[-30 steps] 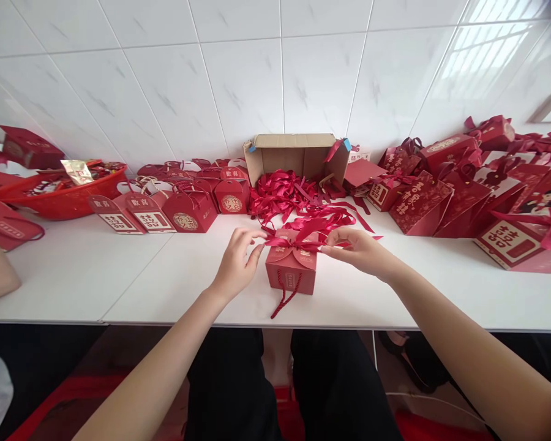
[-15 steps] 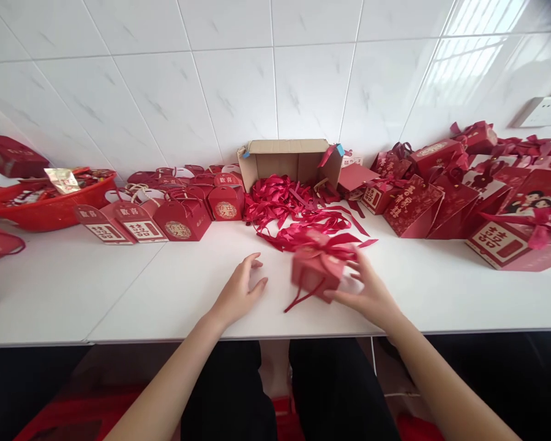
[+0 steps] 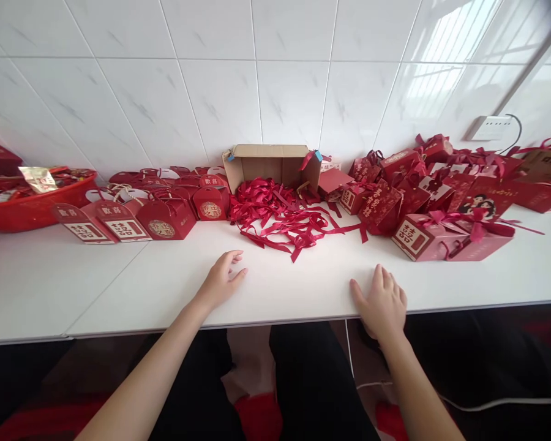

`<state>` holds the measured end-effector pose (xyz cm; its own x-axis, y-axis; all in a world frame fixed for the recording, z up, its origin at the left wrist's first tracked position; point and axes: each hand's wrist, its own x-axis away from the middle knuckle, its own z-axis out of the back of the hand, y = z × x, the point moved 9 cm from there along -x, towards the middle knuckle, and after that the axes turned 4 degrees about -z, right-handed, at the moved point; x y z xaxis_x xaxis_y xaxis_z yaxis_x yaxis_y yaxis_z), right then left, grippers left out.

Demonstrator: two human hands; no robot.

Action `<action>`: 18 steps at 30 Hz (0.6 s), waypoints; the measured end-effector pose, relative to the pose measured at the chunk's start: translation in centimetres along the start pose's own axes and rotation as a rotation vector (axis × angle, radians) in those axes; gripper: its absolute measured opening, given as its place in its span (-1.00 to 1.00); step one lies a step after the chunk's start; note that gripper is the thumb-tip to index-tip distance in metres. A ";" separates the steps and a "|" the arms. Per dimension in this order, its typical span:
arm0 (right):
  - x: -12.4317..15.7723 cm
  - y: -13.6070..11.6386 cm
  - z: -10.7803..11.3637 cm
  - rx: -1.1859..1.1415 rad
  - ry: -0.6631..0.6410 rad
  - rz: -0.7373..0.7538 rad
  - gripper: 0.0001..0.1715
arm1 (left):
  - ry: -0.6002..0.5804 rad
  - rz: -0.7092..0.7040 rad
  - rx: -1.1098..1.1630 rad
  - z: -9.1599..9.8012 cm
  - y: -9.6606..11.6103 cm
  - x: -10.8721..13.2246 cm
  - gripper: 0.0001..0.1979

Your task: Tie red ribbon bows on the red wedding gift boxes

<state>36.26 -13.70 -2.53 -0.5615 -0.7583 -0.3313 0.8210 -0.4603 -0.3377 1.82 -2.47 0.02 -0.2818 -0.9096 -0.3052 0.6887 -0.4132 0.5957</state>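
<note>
My left hand rests on the white table with its fingers loosely apart and nothing in it. Flat at the table's front edge lies my right hand, fingers stretched out and empty. A heap of red ribbons spills from an open cardboard box just beyond both hands. The small red gift box with a ribbon bow is no longer between my hands. Ribbon-tied red boxes stand to the right of my right hand.
A row of small red handled gift boxes lines the back left. A red basin with packets sits at far left. More red boxes and bags crowd the back right. A white power strip hangs on the tiled wall.
My right hand carried the ribboned red box off to the right and let it go. Both hands came down empty onto the table, and the view turned right.
</note>
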 end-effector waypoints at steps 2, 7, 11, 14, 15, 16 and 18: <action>0.0 -0.1 -0.3 0.037 -0.018 0.023 -0.22 | 0.003 -0.020 -0.020 0.0 0.1 -0.1 -0.60; 0.1 -0.2 -0.4 0.150 -0.028 0.056 -0.38 | 0.020 -0.088 -0.112 -0.1 0.6 -0.1 -0.68; -1.6 -0.5 -0.3 0.218 -0.165 0.083 -0.47 | -0.040 -0.182 -0.215 -0.8 2.0 0.2 -0.74; -4.6 -1.4 -1.3 0.213 -0.303 0.078 -0.47 | -0.086 -0.220 -0.276 -1.1 2.5 -0.5 -0.69; -5.9 -2.0 -1.7 0.195 -0.326 0.081 -0.44 | -0.112 -0.237 -0.296 -1.2 2.6 -1.1 -0.66; -7.3 -3.0 -2.3 0.172 -0.342 0.092 -0.40 | -0.154 -0.265 -0.311 -1.5 2.6 -2.0 -0.63; -9.8 -5.6 -3.9 0.130 -0.370 0.147 -0.39 | -0.268 -0.343 -0.315 -2.4 2.4 -4.0 -0.59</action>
<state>36.78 -1.94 -0.83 -0.3820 -0.9239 -0.0208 0.9091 -0.3716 -0.1885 6.25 0.24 0.88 -0.6583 -0.7204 -0.2184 0.6825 -0.6936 0.2306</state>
